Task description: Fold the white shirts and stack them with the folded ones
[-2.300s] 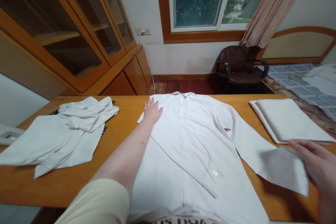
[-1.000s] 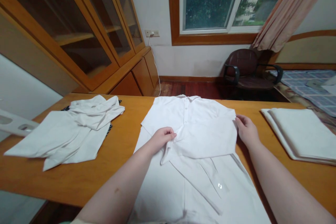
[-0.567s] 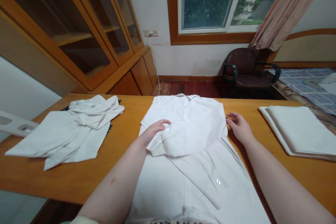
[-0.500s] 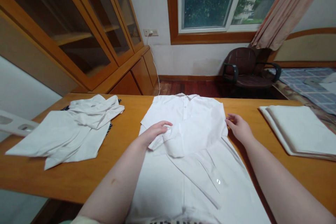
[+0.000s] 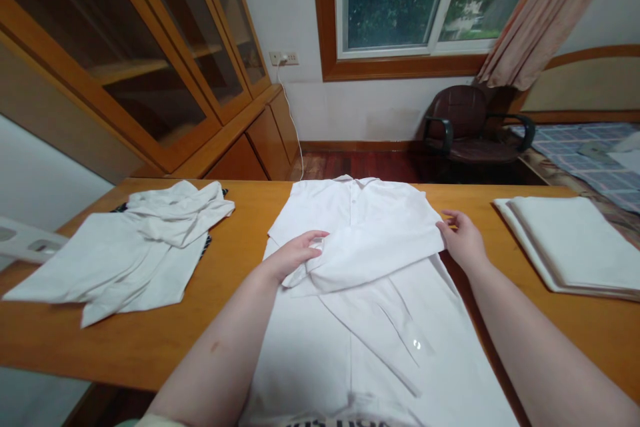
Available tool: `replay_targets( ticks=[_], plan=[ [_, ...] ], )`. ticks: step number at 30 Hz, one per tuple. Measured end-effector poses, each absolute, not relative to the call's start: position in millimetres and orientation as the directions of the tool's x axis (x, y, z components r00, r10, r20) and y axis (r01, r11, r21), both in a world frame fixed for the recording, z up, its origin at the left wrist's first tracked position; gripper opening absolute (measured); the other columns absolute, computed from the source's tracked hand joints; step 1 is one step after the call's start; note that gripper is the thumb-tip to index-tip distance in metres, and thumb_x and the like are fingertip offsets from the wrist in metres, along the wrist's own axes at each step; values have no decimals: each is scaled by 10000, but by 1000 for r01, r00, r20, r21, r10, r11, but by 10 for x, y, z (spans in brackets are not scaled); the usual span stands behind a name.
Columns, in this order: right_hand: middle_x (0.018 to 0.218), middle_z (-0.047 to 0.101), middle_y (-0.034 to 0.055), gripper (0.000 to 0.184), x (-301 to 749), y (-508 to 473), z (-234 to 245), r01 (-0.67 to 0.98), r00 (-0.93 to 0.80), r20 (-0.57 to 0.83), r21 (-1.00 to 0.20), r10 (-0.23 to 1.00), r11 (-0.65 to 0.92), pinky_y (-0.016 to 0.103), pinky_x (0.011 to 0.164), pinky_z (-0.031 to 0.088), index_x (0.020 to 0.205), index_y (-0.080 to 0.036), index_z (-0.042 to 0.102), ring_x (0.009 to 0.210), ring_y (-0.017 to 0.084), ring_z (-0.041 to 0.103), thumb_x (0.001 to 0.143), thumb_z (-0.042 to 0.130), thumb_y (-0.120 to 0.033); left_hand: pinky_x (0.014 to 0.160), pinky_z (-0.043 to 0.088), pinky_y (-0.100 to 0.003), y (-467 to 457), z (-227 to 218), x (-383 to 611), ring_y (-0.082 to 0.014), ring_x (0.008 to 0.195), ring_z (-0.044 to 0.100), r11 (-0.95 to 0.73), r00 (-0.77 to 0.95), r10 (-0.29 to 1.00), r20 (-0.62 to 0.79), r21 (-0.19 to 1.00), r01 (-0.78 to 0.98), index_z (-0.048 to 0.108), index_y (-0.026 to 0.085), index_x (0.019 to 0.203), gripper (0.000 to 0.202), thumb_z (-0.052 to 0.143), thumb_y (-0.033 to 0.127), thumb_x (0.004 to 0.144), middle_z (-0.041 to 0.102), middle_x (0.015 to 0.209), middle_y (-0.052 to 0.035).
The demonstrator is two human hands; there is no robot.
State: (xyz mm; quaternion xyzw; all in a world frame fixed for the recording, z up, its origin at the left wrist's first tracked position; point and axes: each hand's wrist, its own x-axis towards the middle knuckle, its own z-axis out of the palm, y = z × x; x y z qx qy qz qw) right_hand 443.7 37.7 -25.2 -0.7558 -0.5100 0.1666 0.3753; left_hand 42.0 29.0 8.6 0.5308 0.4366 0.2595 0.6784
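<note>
A white button-up shirt (image 5: 370, 320) lies face up along the wooden table (image 5: 240, 267), collar at the far edge. Its right sleeve (image 5: 370, 250) is folded across the chest. My left hand (image 5: 295, 255) rests on the left part of the chest with fingers curled around the sleeve's cuff end. At the shirt's right shoulder edge, where the sleeve folds over, my right hand (image 5: 463, 239) pinches the fabric.
A crumpled heap of white garments (image 5: 135, 243) lies at the table's left, with a white object (image 5: 25, 243) beyond it at the edge. Folded white cloths (image 5: 570, 243) are stacked at the right. Behind the table stand a glass-front cabinet (image 5: 150, 60), a dark armchair (image 5: 470, 123) and a bed (image 5: 590, 153).
The right sleeve was carried from the table's right side and folded across the chest. Both hands came in to the chest; over the last half second they shifted the sleeve fold slightly.
</note>
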Motion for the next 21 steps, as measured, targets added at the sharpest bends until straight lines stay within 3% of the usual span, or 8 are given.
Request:
replay_targets(
  ticks=[4, 6, 8, 12, 14, 16, 18, 21],
  plan=[
    [898, 669, 95, 497, 4513, 396, -229, 529, 466, -38, -789, 884, -313, 326, 678, 471, 1141, -136, 586, 750, 216, 623, 755, 584, -450, 950, 395, -346, 296, -4, 413, -246, 1097, 561, 274, 406, 835, -372, 920, 280, 557, 184, 1192, 521, 651, 295, 691, 613, 1200, -79],
    [954, 680, 127, 568, 4531, 373, -181, 441, 370, -172, -832, 913, -336, 342, 684, 493, 1177, -129, 558, 798, 248, 642, 742, 614, -490, 961, 388, -345, 308, -31, 406, -251, 1107, 558, 262, 367, 856, -364, 918, 299, 571, 179, 1171, 508, 658, 321, 690, 609, 1213, -83],
    [1050, 672, 134, 627, 4552, 334, -117, 396, 168, -256, -867, 952, -303, 363, 745, 512, 1211, -149, 528, 894, 279, 645, 699, 681, -476, 951, 396, -343, 320, -42, 402, -252, 1088, 570, 261, 343, 871, -352, 922, 285, 592, 177, 1135, 483, 666, 337, 685, 622, 1196, -82],
    [1292, 562, 101, 868, 4614, 252, -27, 462, -193, -202, -882, 960, -92, 379, 955, 451, 1328, -199, 431, 1145, 298, 543, 564, 803, -377, 905, 421, -341, 340, -45, 406, -250, 1013, 606, 291, 315, 886, -340, 937, 193, 632, 168, 1046, 427, 682, 348, 662, 665, 1106, -73],
    [1362, 498, 102, 1055, 4622, 234, -27, 511, -239, -160, -860, 958, -16, 374, 989, 423, 1419, -197, 308, 1202, 296, 496, 511, 826, -338, 878, 435, -343, 353, -52, 405, -247, 974, 620, 329, 296, 892, -342, 940, 93, 632, 167, 1036, 430, 694, 343, 648, 680, 1057, -67],
    [1378, 479, 112, 1118, 4592, 238, -52, 569, -175, -134, -822, 976, -11, 366, 985, 418, 1455, -189, 232, 1210, 291, 489, 511, 816, -321, 846, 451, -345, 369, -62, 398, -242, 930, 635, 373, 295, 889, -351, 927, -23, 623, 169, 1048, 451, 707, 334, 637, 689, 1017, -63],
    [1331, 525, 124, 972, 4530, 261, -84, 634, -47, -117, -771, 992, -60, 359, 957, 425, 1423, -169, 309, 1173, 290, 519, 579, 762, -331, 818, 462, -340, 387, -72, 389, -234, 894, 645, 402, 303, 885, -354, 908, -115, 618, 169, 1055, 463, 720, 319, 629, 695, 990, -60],
    [1131, 653, 121, 577, 4420, 298, -115, 688, 143, -101, -705, 984, -173, 337, 843, 457, 1227, -150, 535, 1018, 279, 606, 684, 635, -318, 788, 468, -319, 405, -78, 384, -220, 851, 651, 419, 296, 886, -357, 890, -179, 624, 160, 1038, 451, 729, 297, 621, 701, 954, -57]
  ],
)
